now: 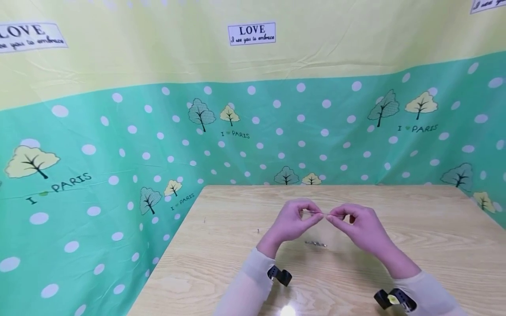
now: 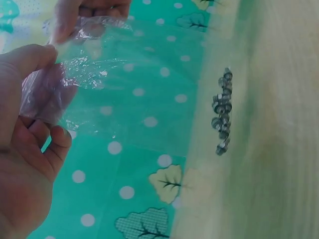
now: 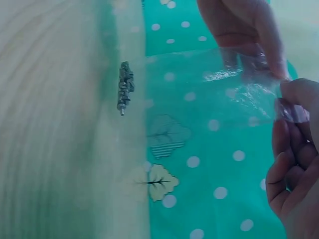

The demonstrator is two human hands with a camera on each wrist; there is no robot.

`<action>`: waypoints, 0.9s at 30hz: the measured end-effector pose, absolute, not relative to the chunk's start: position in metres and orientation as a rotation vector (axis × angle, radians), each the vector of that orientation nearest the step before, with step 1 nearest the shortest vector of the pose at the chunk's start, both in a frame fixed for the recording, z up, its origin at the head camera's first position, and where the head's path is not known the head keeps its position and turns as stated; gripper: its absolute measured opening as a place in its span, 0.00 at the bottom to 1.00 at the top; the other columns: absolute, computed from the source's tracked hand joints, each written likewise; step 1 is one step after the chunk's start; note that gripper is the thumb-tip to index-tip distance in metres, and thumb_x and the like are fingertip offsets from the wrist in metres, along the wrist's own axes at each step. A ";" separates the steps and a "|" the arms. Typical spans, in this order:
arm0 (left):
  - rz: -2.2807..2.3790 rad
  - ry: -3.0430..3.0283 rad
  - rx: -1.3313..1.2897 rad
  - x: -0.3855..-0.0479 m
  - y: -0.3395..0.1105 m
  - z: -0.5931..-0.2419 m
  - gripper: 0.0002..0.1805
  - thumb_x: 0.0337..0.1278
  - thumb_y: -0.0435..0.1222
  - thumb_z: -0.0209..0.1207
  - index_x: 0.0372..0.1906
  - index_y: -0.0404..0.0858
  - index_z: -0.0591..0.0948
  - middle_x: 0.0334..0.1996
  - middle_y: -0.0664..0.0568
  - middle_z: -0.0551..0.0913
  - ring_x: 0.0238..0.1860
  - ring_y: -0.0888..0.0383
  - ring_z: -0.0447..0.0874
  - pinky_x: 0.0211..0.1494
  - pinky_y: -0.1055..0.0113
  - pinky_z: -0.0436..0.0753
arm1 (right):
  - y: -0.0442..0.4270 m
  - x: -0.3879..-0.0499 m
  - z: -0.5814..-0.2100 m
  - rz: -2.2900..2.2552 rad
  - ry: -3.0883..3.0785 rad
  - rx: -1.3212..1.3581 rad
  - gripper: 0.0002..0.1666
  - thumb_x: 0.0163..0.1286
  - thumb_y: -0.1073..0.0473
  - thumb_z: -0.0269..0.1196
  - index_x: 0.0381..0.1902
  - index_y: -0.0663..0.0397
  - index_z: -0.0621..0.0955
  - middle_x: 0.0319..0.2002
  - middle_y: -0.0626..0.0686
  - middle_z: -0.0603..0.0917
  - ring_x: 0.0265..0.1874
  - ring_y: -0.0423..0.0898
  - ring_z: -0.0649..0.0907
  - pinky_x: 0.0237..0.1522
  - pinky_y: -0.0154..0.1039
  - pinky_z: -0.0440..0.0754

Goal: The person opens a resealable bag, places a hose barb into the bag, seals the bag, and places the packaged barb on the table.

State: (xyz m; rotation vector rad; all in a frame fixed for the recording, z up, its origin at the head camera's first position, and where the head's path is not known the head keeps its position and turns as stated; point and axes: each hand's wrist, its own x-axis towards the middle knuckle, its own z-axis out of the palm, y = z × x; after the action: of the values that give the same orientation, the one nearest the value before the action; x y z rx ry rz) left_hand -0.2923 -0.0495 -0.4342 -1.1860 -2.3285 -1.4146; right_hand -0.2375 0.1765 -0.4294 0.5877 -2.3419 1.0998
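Observation:
My left hand (image 1: pixel 294 221) and right hand (image 1: pixel 357 226) are raised over the table, fingertips almost meeting. Between thumb and fingers, each pinches the top edge of a clear plastic bag (image 2: pixel 129 89). The bag hangs down, thin and see-through, with shiny creases by the fingers. Several small grey metal fittings (image 2: pixel 223 112), like short bolts or screws, lie in a row at its lower end; they appear to be inside it. The same fittings (image 3: pixel 124 87) show in the right wrist view. Whether the bag's mouth is parted cannot be made out.
The wood-grain table (image 1: pixel 221 272) extends under both hands. A tiny dark piece (image 1: pixel 258 231) lies on it left of the left hand, with a faint mark (image 1: pixel 204 220) farther left. A green and yellow printed curtain (image 1: pixel 253 131) stands behind the table and along its sides.

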 end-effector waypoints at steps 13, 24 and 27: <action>-1.582 -2.307 -1.041 -0.302 -0.071 -0.429 0.06 0.67 0.38 0.73 0.37 0.40 0.92 0.34 0.60 0.89 0.32 0.63 0.79 0.34 0.72 0.75 | 0.190 -0.235 -0.413 1.168 -2.509 0.454 0.07 0.76 0.53 0.71 0.39 0.50 0.89 0.29 0.46 0.85 0.20 0.44 0.74 0.20 0.37 0.73; -1.844 -2.271 -1.084 -0.307 -0.078 -0.431 0.07 0.72 0.31 0.67 0.44 0.30 0.90 0.34 0.48 0.90 0.33 0.63 0.87 0.39 0.68 0.86 | 0.191 -0.235 -0.414 1.395 -2.552 0.511 0.07 0.82 0.58 0.63 0.44 0.56 0.81 0.36 0.49 0.87 0.30 0.43 0.79 0.29 0.36 0.77; -1.862 -2.276 -1.071 -0.306 -0.077 -0.433 0.08 0.74 0.31 0.65 0.45 0.29 0.90 0.33 0.49 0.90 0.32 0.61 0.90 0.40 0.67 0.88 | 0.189 -0.236 -0.418 1.412 -2.510 0.537 0.05 0.84 0.62 0.60 0.44 0.59 0.78 0.36 0.49 0.89 0.34 0.41 0.85 0.34 0.35 0.83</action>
State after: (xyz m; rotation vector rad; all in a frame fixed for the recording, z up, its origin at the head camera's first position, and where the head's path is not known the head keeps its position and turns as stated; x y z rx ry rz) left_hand -0.3061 -0.0768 -0.4330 -1.0713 -2.2758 -1.8622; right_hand -0.2361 0.1892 -0.4178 0.5374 -2.5097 1.4122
